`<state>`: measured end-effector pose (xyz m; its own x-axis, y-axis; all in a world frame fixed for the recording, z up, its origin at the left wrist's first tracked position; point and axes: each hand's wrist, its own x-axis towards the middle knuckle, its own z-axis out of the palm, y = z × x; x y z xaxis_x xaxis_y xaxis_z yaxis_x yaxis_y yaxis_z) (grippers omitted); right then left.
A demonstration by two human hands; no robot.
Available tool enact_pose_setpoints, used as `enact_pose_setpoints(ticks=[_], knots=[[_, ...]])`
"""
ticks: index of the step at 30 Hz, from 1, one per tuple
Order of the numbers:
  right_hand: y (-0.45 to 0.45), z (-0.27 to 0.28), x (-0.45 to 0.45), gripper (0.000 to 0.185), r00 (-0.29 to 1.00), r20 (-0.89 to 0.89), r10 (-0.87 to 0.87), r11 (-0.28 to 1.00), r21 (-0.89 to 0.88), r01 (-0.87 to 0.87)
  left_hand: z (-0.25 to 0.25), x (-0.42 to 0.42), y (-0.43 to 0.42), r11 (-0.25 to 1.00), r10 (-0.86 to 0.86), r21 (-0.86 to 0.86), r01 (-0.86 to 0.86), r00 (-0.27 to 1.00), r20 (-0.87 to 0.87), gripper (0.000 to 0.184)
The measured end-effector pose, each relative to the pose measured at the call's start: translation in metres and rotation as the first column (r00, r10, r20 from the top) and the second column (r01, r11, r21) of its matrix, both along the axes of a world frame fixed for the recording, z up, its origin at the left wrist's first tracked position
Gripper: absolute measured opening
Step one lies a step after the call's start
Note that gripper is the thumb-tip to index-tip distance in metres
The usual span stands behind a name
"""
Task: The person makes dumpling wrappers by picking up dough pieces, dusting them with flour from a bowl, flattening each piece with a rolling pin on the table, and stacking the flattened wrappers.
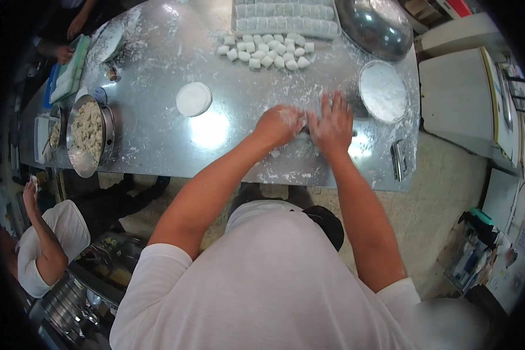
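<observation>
Floured and closed, my left hand (280, 125) is over the metal table (233, 157). Its fingers pinch something small and pale that I cannot make out. Right beside it, my right hand (333, 123) lies flat with fingers stretched forward, its thumb close to the left fingertips. A small dark piece shows between the two hands, but its kind is hidden. Left of them sits a stack of round white dough wrappers (193, 99). Beyond the hands lie several cut dough pieces (268, 52) dusted with flour. A round container of flour (383, 92) stands to the right.
A tray of white dumplings (286, 24) and a large metal bowl (379, 29) are at the back. A metal tool (399, 160) lies near the right edge. At left stands a bowl of filling (87, 134). Co-workers are at the far left and left front.
</observation>
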<state>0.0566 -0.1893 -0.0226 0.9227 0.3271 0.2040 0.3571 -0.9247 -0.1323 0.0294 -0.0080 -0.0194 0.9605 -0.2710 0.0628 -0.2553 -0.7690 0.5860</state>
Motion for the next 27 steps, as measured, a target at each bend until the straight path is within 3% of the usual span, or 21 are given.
enact_pose_setpoints(ticks=[2, 4, 6, 7, 9, 10, 12, 14, 16, 18, 20, 22, 25, 27], knots=[[-0.026, -0.010, -0.054, 0.067, 0.994, -0.088, 0.070, 0.997, 0.020, -0.069, 0.002, -0.012, 0.001, 0.996, -0.060, 0.060, 0.066, 0.993, -0.101, 0.026], [-0.043, -0.010, -0.082, 0.067, 0.986, -0.102, 0.131, 0.991, 0.036, -0.128, 0.006, -0.024, 0.001, 0.999, 0.013, -0.041, -0.015, 0.998, -0.054, 0.024], [-0.050, -0.010, -0.098, 0.066, 0.986, -0.075, 0.151, 0.988, 0.045, -0.148, 0.021, -0.035, 0.003, 0.981, 0.028, -0.158, -0.113, 0.887, -0.461, 0.027], [-0.041, -0.006, -0.080, 0.068, 0.985, -0.101, 0.144, 0.990, 0.026, -0.142, 0.012, -0.038, 0.002, 0.982, 0.008, -0.162, -0.097, 0.878, -0.479, 0.027], [-0.011, 0.007, -0.030, 0.070, 0.987, -0.137, 0.080, 0.992, -0.090, -0.093, -0.005, -0.040, -0.001, 0.987, 0.081, -0.124, -0.101, 0.984, -0.159, 0.030], [-0.003, -0.001, -0.014, 0.070, 0.987, -0.142, 0.071, 0.992, -0.089, -0.085, -0.005, -0.036, -0.002, 0.988, 0.072, -0.124, -0.093, 0.984, -0.164, 0.030], [0.011, -0.004, 0.018, 0.068, 1.000, 0.015, 0.007, 1.000, 0.003, -0.007, 0.004, -0.015, -0.002, 0.979, 0.157, -0.116, -0.169, 0.982, -0.109, 0.032], [0.007, 0.001, 0.006, 0.066, 0.999, 0.027, 0.019, 0.999, -0.037, -0.018, 0.009, -0.007, -0.001, 0.986, 0.154, -0.048, -0.161, 0.981, -0.120, 0.031], [-0.010, -0.002, -0.031, 0.064, 0.998, -0.036, 0.060, 0.997, -0.047, -0.062, 0.008, -0.013, 0.000, 0.997, 0.056, 0.057, -0.046, 0.980, -0.189, 0.030], [-0.037, -0.010, -0.076, 0.065, 0.990, -0.089, 0.109, 0.994, -0.011, -0.110, 0.010, -0.024, 0.004, 0.998, 0.056, 0.012, -0.055, 0.984, -0.166, 0.028], [-0.057, -0.021, -0.105, 0.065, 0.980, -0.113, 0.164, 0.982, 0.113, -0.152, 0.012, -0.037, 0.005, 0.945, 0.126, -0.209, -0.250, 0.873, -0.471, 0.028], [-0.039, -0.012, -0.081, 0.066, 0.983, -0.125, 0.137, 0.990, 0.050, -0.131, 0.004, -0.044, 0.004, 0.951, 0.076, -0.222, -0.213, 0.861, -0.503, 0.030], [0.003, 0.003, -0.011, 0.065, 0.999, -0.010, 0.046, 0.999, -0.028, -0.046, 0.005, -0.034, 0.000, 0.987, 0.127, -0.087, -0.135, 0.987, -0.095, 0.032], [0.011, 0.000, 0.010, 0.065, 0.999, 0.025, 0.026, 1.000, -0.004, -0.026, 0.002, -0.019, -0.001, 0.986, 0.133, -0.095, -0.139, 0.989, -0.066, 0.030]])
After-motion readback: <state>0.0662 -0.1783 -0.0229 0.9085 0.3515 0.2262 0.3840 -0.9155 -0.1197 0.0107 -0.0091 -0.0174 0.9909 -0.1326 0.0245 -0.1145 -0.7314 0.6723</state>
